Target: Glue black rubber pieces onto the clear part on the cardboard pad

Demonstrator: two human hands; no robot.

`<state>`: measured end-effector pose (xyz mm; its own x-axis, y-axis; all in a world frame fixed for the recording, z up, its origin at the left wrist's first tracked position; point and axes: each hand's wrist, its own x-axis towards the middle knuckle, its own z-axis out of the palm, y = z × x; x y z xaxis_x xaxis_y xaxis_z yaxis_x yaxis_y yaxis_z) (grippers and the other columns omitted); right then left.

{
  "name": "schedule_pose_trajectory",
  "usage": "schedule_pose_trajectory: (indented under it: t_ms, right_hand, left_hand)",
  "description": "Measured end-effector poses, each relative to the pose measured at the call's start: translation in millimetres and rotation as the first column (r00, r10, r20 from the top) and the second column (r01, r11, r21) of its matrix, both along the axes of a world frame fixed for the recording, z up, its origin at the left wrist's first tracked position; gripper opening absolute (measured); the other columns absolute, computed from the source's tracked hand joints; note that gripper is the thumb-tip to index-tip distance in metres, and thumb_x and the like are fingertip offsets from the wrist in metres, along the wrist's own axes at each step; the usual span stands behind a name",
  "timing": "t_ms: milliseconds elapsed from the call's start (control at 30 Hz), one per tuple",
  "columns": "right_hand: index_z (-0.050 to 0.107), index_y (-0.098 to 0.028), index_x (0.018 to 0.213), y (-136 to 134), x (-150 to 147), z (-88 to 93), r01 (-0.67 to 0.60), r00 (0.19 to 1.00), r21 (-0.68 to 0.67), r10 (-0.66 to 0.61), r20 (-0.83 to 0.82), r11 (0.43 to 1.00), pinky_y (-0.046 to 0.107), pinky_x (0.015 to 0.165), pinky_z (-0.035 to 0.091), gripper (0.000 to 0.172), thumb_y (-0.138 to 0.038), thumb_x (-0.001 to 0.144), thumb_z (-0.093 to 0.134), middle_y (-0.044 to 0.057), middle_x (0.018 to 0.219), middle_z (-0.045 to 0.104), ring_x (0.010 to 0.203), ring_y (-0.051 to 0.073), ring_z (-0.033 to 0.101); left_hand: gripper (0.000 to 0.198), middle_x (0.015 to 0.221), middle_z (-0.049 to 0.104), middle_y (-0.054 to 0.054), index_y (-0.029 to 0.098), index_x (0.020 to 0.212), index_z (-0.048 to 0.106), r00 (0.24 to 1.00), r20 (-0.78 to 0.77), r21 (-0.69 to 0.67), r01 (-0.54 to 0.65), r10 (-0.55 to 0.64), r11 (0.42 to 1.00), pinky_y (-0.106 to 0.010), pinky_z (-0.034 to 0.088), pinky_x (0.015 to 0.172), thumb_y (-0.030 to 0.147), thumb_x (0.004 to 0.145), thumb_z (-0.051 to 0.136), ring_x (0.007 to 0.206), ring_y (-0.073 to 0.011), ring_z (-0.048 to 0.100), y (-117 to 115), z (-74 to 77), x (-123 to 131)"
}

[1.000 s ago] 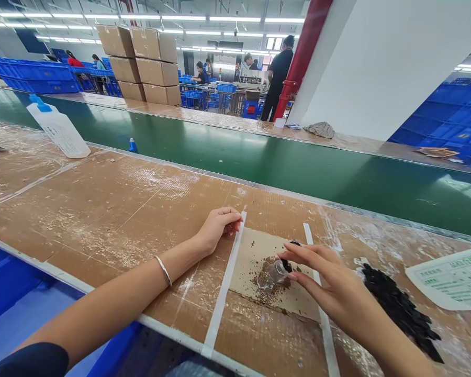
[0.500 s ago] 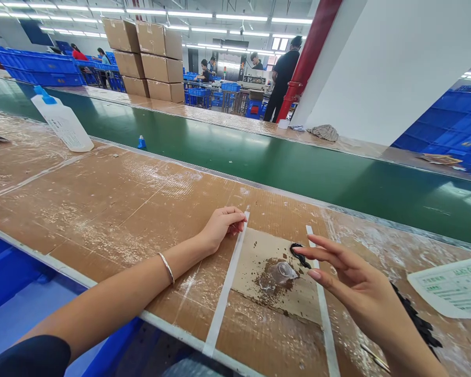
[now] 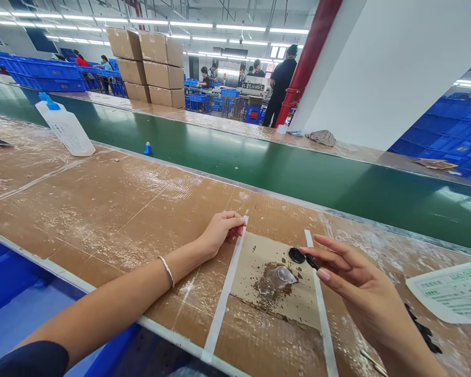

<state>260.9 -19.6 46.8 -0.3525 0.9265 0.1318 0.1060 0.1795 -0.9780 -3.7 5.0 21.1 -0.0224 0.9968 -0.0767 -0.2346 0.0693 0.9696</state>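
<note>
My right hand (image 3: 357, 283) pinches a small black part with a round, disc-like end (image 3: 296, 255) between thumb and index finger; its other fingers are stretched out. The part is held over the far right corner of a cardboard piece (image 3: 255, 251) spotted with dark wet marks. On that cardboard lies a small clear plastic piece (image 3: 282, 277) in a wet patch. My left hand (image 3: 223, 233) rests closed by the far end of the left white tape strip (image 3: 225, 293). Whether anything is in its curled fingers is hidden.
Several black parts (image 3: 424, 330) lie beside my right wrist, with a thin metal tool (image 3: 372, 362) nearer me. A white labelled bottle (image 3: 451, 290) is at right, another bottle (image 3: 68, 131) at left. Behind runs a green conveyor belt (image 3: 220, 149) with a blue cap (image 3: 148, 148) at its edge.
My right hand has turned the black part, so its round end now shows as a disc, and shifted slightly right. My left hand stays in place. The view has tilted up a little.
</note>
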Motion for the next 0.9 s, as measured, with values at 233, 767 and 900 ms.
schedule_pose_trajectory:
  t_ms: [233, 767, 900]
  right_hand:
    - [0.048, -0.036, 0.126, -5.0, -2.2, 2.2, 0.001, 0.989, 0.144, -0.023, 0.149, 0.99, 0.049, 0.097, 0.045, 0.044, -0.041, 0.085, 0.064, 0.003, 0.112, 0.067, 0.11, 0.025, 0.056]
    - [0.028, -0.035, 0.139, 1.4, -5.5, -4.3, -0.365, 0.774, 0.446, 0.001, 0.633, 0.817, 0.048, 0.089, 0.041, 0.046, -0.024, 0.096, 0.041, 0.001, 0.113, 0.064, 0.105, 0.025, 0.051]
    - [0.031, -0.035, 0.138, 3.1, -3.9, -7.2, -0.382, 0.752, 0.441, -0.004, 0.659, 0.812, 0.048, 0.087, 0.043, 0.046, -0.023, 0.095, 0.041, 0.001, 0.111, 0.064, 0.103, 0.026, 0.052]
  left_hand:
    - [0.015, 0.053, 0.054, -0.001, 0.016, 0.06, 0.058, 1.0, -0.007, -0.001, -0.003, 0.003, 1.0, -0.025, 0.026, 0.049, 0.028, 0.067, 0.062, 0.049, -0.009, 0.043, 0.3, -0.3, 0.0]
    - [0.017, 0.053, 0.054, 0.0, 0.016, 0.06, 0.058, 1.0, -0.016, -0.005, -0.005, 0.005, 1.0, -0.024, 0.027, 0.05, 0.03, 0.067, 0.063, 0.05, -0.0089, 0.043, -0.6, 1.7, 0.0]
    - [0.017, 0.054, 0.054, 0.0, 0.016, 0.06, 0.059, 1.0, -0.017, 0.002, -0.003, 0.004, 1.0, -0.024, 0.028, 0.05, 0.03, 0.067, 0.064, 0.051, -0.0091, 0.043, -0.6, 1.6, 0.3]
